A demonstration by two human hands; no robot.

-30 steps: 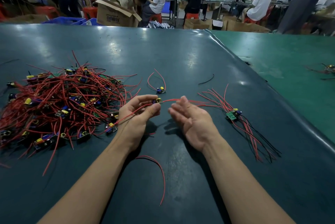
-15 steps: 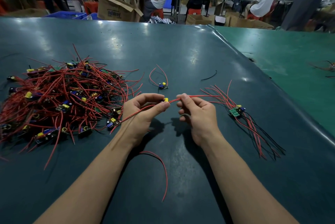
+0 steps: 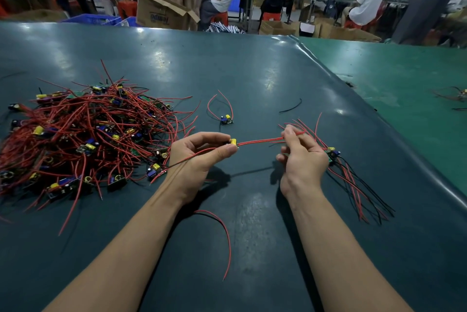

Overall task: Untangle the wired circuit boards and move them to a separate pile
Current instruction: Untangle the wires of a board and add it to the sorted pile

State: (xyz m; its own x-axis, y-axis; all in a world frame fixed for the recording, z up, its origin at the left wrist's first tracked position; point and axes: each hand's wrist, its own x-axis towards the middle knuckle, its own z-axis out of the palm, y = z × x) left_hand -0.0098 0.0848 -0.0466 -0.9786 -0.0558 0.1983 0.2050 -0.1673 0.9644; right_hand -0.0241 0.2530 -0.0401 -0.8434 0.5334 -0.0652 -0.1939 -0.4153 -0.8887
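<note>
Two hands over dark desk [image 3: 252, 71]: left hand [image 3: 199, 157] grip pinching circuit board [image 3: 233, 142] (yellow part showing); right hand [image 3: 302, 157] grip pinching its red wires [image 3: 260, 140]. Tangled heap [image 3: 83, 140] left; sorted pile [image 3: 336, 160] right.
</note>
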